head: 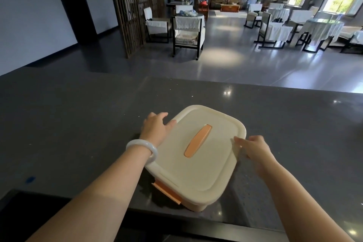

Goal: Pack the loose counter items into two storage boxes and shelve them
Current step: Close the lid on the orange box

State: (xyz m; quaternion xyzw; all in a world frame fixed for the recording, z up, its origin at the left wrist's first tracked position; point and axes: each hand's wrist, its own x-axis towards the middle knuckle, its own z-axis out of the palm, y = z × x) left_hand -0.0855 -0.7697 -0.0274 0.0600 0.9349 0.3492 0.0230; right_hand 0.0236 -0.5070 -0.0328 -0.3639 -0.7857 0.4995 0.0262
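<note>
A cream storage box [196,165] with its lid on stands on the dark counter [78,124] near the front edge. An orange handle [198,140] lies flat in the lid's middle, and an orange latch [167,190] shows at the near left end. My left hand [157,125], a white bangle on its wrist, rests against the lid's far left edge, thumb on top. My right hand [253,147] touches the lid's right edge with its fingertips. What the box holds is hidden.
The counter's far edge drops to a grey tiled floor [235,65]. Beyond stand white-covered chairs [186,31], tables and a wooden lattice screen [133,6]. A small blue mark [30,180] sits on the counter at left. A dark recess [29,214] lies at bottom left.
</note>
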